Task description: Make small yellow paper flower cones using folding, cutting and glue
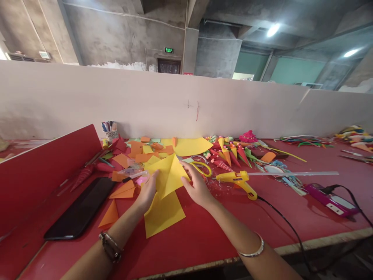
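Note:
Between my two hands is a creased sheet of yellow paper point(170, 177), raised above the table and slightly folded along its middle. My left hand point(148, 193) grips its left edge, and the fingertips are partly hidden behind it. My right hand point(198, 185) pinches the right edge between thumb and fingers. Below lies a second yellow sheet point(166, 216), flat on the red tabletop. Just right of my right hand rests a yellow glue gun point(239, 179) with a clear glue stick in its back. Yellow-handled scissors point(202, 169) lie behind that hand.
A black phone point(80, 208) and orange paper scraps point(124, 190) lie to the left, beside a red divider point(49, 175). Finished-looking paper cones point(230, 151) are piled at the back. A purple power strip point(332, 200) sits right, and the glue gun's cord point(282, 217) hangs over the front edge.

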Available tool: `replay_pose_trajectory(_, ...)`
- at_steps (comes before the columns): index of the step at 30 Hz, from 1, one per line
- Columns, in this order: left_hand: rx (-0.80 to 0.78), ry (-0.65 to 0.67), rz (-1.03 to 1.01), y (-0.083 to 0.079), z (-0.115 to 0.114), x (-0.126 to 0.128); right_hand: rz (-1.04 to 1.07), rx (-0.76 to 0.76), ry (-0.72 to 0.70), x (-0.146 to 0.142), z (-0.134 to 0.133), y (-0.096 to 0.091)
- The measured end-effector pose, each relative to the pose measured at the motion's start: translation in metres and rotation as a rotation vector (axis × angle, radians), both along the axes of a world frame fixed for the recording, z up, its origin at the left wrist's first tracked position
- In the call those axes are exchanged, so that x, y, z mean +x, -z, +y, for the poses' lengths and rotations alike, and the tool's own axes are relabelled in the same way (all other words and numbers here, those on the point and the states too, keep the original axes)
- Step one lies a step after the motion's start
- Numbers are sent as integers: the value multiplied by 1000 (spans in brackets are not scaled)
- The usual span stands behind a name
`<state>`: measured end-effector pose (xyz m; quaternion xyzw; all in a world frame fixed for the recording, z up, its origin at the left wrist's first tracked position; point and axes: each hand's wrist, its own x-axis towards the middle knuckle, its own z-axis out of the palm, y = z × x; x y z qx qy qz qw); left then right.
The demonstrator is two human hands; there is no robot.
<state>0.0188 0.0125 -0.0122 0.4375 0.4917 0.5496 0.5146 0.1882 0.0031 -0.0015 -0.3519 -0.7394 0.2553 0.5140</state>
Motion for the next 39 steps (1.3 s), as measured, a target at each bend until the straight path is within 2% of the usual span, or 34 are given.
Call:
replay_pose_trajectory(4,-125,17,-232,-14,-4,5,-182,19,-54,3,-4,-5)
replay_pose_trajectory(7,-183,-14,-301,-21,-6,8,-213,15,-75,5,-2,-4)
replay_pose_trajectory(9,-203,13,-319,-21,-6,8,-149,31,-35,5,1,-2)
replay_pose_trajectory(12,-190,155,-351,-19,-5,5,2,11,17,4,5,0)
replay_pose_trajectory(15,-124,365,-366,-18,-6,1,195,-118,31,2,6,-3)
replay_pose_trajectory(18,-22,454,-318,-18,-9,1,353,-292,-13,0,4,-6)
replay_pose_trajectory(20,23,435,-236,-17,-12,3,395,-355,-39,-1,4,-6)
replay_pose_trajectory(24,69,347,-134,-14,-14,5,356,-371,-82,-1,5,0)
replay_pose_trajectory(31,39,289,-124,-14,-9,4,403,-426,-145,-1,10,8)
replay_pose_trajectory(36,71,185,-172,-12,-4,4,411,-439,-130,-1,11,8)
replay_pose_trajectory(39,85,123,-121,-11,-1,4,401,-422,-124,-1,11,9)
